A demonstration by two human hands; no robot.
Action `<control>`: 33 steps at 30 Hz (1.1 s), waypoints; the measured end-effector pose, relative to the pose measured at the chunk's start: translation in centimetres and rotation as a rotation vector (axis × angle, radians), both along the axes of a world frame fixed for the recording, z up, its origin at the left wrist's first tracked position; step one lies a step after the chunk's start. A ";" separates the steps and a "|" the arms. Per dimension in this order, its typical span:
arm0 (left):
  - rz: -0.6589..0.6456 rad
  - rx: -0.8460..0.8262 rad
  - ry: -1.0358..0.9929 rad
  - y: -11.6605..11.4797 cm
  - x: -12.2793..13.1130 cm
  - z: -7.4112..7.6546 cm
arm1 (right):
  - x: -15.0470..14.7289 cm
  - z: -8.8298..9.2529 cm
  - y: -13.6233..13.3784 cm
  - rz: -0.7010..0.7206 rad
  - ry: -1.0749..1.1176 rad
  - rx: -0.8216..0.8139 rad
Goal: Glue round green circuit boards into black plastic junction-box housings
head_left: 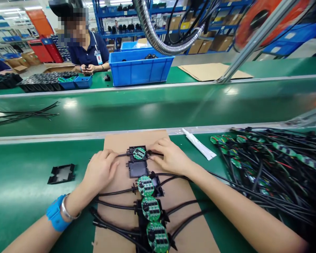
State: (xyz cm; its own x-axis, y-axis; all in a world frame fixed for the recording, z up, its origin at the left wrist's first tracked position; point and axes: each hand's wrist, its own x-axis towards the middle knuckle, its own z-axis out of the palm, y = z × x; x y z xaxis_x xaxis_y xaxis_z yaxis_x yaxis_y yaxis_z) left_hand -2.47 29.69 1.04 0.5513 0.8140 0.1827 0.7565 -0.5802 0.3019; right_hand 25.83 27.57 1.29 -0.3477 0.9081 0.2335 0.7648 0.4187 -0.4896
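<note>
On a cardboard sheet [121,144] lies a small black housing [137,153] with a round green circuit board in it and a black cable out of each side. My left hand [101,170] pinches the left cable next to the housing. My right hand [170,156] pinches the right cable at the housing's other side. Directly below lies an empty black housing [137,169]. Further toward me three round green boards [150,207] with black cables lie in a column on black housings.
A heap of cabled green boards [268,161] fills the right of the green bench. A white tube [198,144] lies beside it, a black lid [61,173] to the left. Beyond the conveyor [158,105], another person [85,49] sits near a blue bin [140,68].
</note>
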 end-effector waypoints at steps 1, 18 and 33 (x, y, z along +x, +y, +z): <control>-0.084 -0.048 -0.053 -0.6 -0.1 0.3 | -0.4 0.6 -0.6 0.021 0.013 0.013; -0.135 -0.057 -0.165 -1.7 0.6 -0.6 | -0.6 0.1 -2.8 0.073 0.091 -0.185; -0.367 -0.379 -0.193 -6.1 1.4 1.0 | -2.1 2.1 -7.1 0.243 0.017 -0.193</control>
